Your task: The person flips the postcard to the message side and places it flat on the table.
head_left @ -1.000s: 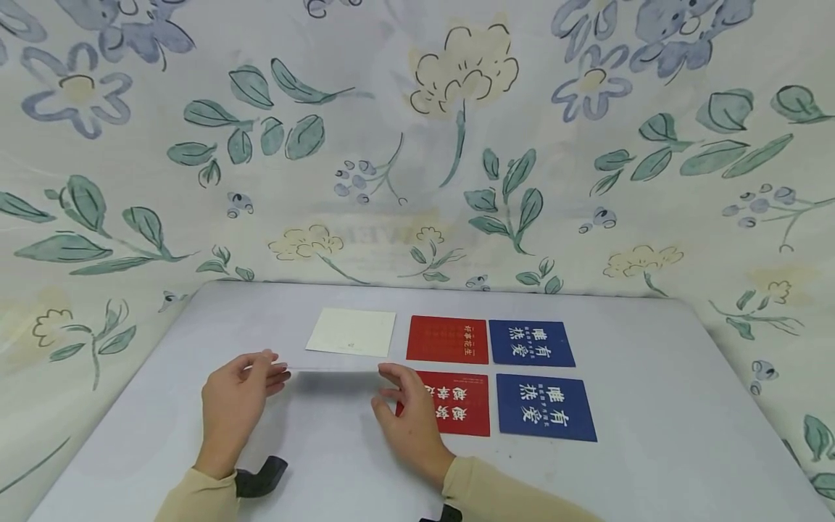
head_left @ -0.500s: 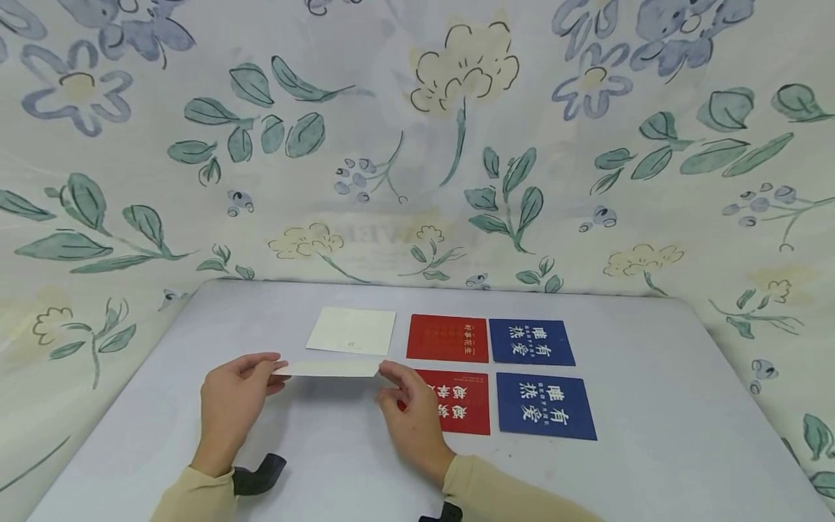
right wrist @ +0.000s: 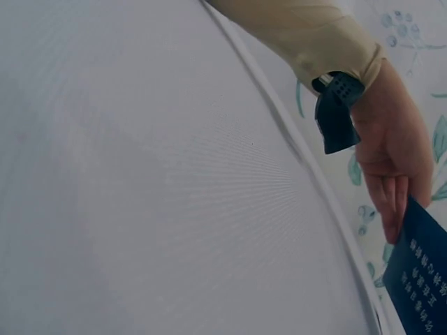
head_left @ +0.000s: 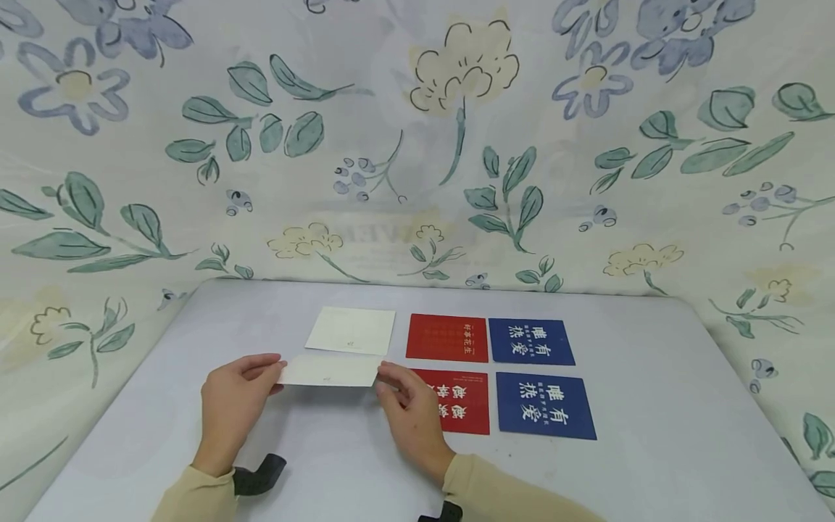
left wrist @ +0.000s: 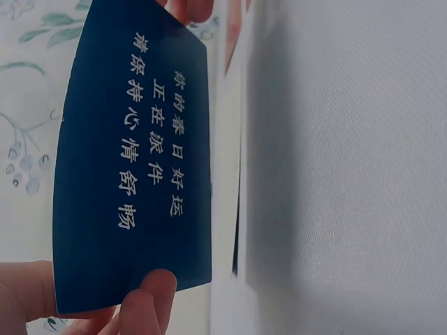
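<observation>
Crosswise: card (head_left: pixel 329 371), long axis left-right | white face up (blue beneath) | left hand (head_left: pixel 235 406), right hand (head_left: pixel 415 417) pinching its ends

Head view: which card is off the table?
The pale card held between left hand and right hand; the other five cards lie flat on the table.

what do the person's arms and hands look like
The left sleeve and right sleeve are plain beige. A curved black fitting juts by the left one; a second black piece, partly out of frame, shows by the right. The left hand and right hand are ungloved.
</observation>
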Demonstrator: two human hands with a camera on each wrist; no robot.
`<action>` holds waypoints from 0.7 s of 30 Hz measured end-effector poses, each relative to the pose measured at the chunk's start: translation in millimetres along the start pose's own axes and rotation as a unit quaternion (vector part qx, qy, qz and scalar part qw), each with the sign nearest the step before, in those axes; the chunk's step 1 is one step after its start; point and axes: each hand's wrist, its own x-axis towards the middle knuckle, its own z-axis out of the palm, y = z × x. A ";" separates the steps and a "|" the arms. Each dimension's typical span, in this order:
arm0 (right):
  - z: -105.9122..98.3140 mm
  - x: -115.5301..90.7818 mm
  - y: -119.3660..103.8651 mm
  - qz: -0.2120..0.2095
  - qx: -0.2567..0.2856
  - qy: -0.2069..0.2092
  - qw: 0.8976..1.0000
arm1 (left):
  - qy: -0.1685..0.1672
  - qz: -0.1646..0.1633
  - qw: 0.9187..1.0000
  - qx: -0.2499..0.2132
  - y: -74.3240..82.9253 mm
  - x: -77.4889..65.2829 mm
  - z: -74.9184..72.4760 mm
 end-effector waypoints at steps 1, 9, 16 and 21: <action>-0.2 -0.1 -0.1 0.001 0.002 0.000 1.000 | -0.001 0.002 1.000 0.001 0.3 -0.1 0.3; -1.5 -0.1 0.9 -0.006 0.011 -0.005 1.000 | -0.007 0.010 0.999 0.030 -0.6 1.0 -1.0; -0.9 0.8 1.5 0.000 0.014 -0.006 1.000 | 0.003 0.015 0.999 0.048 2.0 -1.3 -1.4; 0.2 1.0 1.1 0.011 0.020 -0.006 1.000 | 0.004 0.020 0.998 0.060 -1.7 -0.3 -1.0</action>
